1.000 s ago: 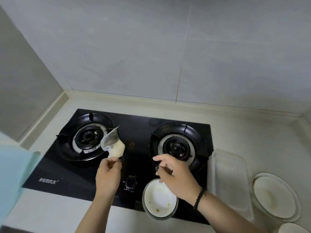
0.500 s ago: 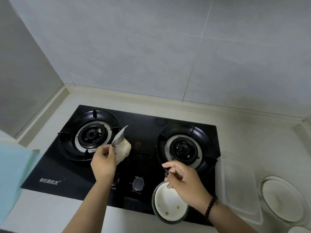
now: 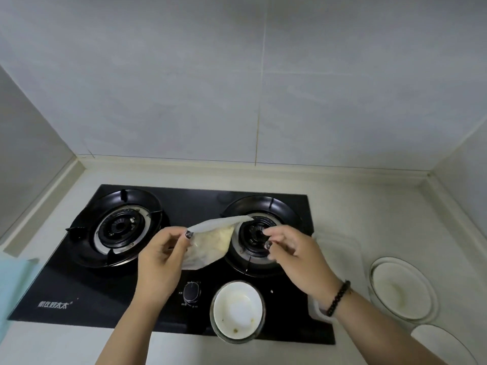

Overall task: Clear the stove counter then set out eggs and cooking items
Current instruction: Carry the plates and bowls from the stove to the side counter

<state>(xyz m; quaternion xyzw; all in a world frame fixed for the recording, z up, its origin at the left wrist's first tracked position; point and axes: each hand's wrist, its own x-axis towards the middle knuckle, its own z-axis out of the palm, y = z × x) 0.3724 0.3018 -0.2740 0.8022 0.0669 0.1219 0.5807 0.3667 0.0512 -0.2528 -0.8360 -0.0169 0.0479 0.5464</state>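
While I stood over the black glass stove [image 3: 110,293], my left hand [image 3: 160,255] pinched a clear plastic bag [image 3: 210,242] by its upper left edge, thumb and fingers curled against the film. That bag hung in the air above the hob, between the left burner [image 3: 118,229] and the right burner [image 3: 259,234], its far corner stretched out flat over the right one. It was thin and cloudy, crumpled along the bottom, and a pale yellowish lump sat inside it; what the lump was I could not tell. My right hand [image 3: 295,255] hovered just beside the bag over the right burner, its fingers loosely curled with the fingertips drawn close together; whether they pinched the bag's edge or gripped nothing I could not tell. A dark bead bracelet [image 3: 338,299] circled that wrist.

Below my hands, a small white bowl [image 3: 237,312] sat on the stove's front edge, just right of the control knob [image 3: 192,292], with a few brownish specks inside. On the pale worktop [image 3: 395,206] to the right lay a clear rectangular container [image 3: 340,248] touching the stove's side, then a round glass dish [image 3: 400,288], and near the corner of view the rim of a white plate [image 3: 442,343]. Something light blue [image 3: 13,280] showed at the left edge.
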